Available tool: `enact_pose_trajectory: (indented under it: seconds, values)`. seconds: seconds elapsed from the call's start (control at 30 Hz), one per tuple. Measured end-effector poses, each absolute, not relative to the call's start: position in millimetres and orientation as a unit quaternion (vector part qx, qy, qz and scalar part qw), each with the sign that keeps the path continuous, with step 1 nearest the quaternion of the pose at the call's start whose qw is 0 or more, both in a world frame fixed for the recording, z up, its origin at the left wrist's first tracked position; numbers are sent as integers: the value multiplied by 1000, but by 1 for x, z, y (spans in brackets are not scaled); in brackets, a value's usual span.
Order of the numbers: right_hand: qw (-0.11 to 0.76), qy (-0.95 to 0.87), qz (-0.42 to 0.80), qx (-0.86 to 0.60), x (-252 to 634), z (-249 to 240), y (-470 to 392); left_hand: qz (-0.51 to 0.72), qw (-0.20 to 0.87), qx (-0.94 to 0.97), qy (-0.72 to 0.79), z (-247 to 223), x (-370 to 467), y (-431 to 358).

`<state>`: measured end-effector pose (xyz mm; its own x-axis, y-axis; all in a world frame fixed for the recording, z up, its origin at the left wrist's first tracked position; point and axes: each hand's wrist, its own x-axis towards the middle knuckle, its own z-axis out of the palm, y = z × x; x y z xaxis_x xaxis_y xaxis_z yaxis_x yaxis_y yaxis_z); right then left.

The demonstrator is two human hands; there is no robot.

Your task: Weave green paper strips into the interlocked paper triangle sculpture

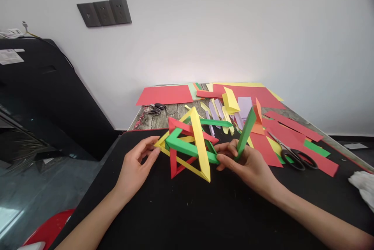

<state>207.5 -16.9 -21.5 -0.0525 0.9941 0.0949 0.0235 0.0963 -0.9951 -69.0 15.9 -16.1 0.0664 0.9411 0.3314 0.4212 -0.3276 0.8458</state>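
Observation:
Above the black mat (187, 215), a paper model (199, 141) of interlocked yellow, red and green folded strips is held between both hands. My left hand (140, 160) pinches the yellow corner at its left end between thumb and fingertips. On the other side, my right hand (241, 160) has thumb and fingers closed on the green strip (247, 131) at the model's right end. Part of that green strip stands up past the fingers, and another green arm points right, just above the hand.
Black-handled scissors (292, 155) lie on red and green paper strips at the right. Keys (156, 108), red sheets (166, 95) and small yellow and purple folded pieces (217, 111) lie behind the model. White tissue (364, 187) is at the right edge.

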Motion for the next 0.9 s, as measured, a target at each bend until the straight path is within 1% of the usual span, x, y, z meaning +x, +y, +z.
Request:
enact_pose_trajectory:
  seconds: [0.2,0.3,0.47,0.73,0.9]
  values:
    - [447,-542,473,-532,211,-23,-17,443,302,689,488,-12,-67,13]
    - [417,-552,471,-547,212,-27,-17,438,309,695,479,-12,-65,13]
    - [394,-560,475,-553,215,-32,-15,443,315,694,472,-8,-64,10]
    - [413,-566,460,-545,213,-36,-15,433,334,694,468,-10,-63,9]
    - [429,-556,481,-524,211,-35,-17,429,339,681,487,-3,-59,8]
